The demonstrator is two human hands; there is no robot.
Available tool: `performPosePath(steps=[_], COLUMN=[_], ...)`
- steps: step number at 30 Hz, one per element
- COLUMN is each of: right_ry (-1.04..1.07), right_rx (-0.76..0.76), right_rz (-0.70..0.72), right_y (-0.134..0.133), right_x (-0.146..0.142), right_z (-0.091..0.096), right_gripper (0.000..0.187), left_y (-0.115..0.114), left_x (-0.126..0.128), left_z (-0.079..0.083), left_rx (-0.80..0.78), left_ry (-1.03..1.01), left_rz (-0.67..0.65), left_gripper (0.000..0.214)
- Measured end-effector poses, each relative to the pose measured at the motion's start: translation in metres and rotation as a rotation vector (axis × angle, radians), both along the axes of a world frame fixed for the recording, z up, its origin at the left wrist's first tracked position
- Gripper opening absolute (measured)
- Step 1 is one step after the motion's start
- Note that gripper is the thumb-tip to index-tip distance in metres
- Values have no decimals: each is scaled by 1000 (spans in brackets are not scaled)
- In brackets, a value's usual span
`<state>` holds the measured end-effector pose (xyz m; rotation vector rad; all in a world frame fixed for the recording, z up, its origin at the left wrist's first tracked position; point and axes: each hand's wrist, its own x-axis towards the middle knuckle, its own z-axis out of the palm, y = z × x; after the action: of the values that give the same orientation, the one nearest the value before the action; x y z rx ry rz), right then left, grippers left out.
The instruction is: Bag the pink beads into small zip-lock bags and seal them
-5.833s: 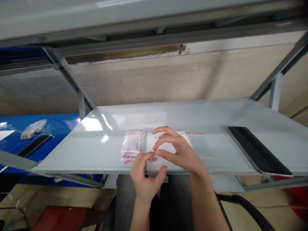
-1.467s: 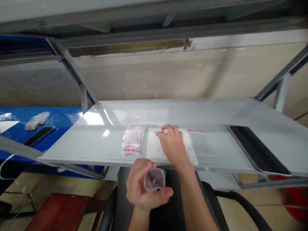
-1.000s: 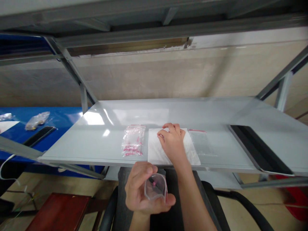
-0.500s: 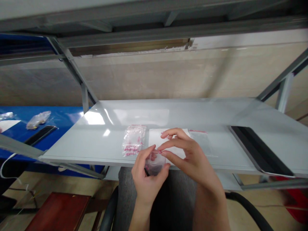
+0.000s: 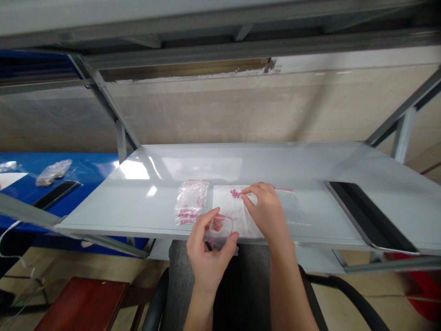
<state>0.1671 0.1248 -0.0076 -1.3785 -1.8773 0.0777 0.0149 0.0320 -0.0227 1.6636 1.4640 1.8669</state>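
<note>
My left hand [image 5: 206, 253] grips a small clear plastic container [image 5: 220, 232] at the front edge of the shelf, over the near edge of a white paper sheet [image 5: 229, 211]. My right hand [image 5: 265, 209] rests on the paper's right part, its fingertips next to a small cluster of pink beads [image 5: 235, 193]. Under that hand lies a flat clear zip bag with a red seal [image 5: 287, 204]. A clear zip bag of pink pieces [image 5: 191, 202] lies left of the paper.
The glossy grey shelf [image 5: 241, 168] carries a black tray [image 5: 368, 216] at right. A blue table [image 5: 89, 165] at left holds a plastic bag [image 5: 53, 172] and a black strip [image 5: 57, 193]. Steel frame bars cross above. A chair's armrest [image 5: 344, 287] is below.
My right hand has let go of the clear container and moved right onto the paper. Pink beads now show on the paper. My left hand still holds the container.
</note>
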Motion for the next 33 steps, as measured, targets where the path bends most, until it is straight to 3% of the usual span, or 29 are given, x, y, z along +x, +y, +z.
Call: performPosePath(steps=[7, 25, 30, 33], right_ry=[-99, -61, 24, 200], right_rx=[-20, -27, -12, -29], right_rz=[-50, -67, 6, 226], right_y=[5, 15, 3, -19], right_x=[-4, -7, -6, -6], right_z=[-7, -12, 5, 30], right_gripper=[26, 27, 17, 10], left_y=[0, 0, 0, -1], left_x=[1, 3, 3, 6], left_z=[-2, -1, -2, -1], left_rx=[-19, -32, -44, -45], left_ry=[-16, -40, -54, -82], left_rz=[-7, 20, 33, 43], left_gripper=[42, 39, 45, 46])
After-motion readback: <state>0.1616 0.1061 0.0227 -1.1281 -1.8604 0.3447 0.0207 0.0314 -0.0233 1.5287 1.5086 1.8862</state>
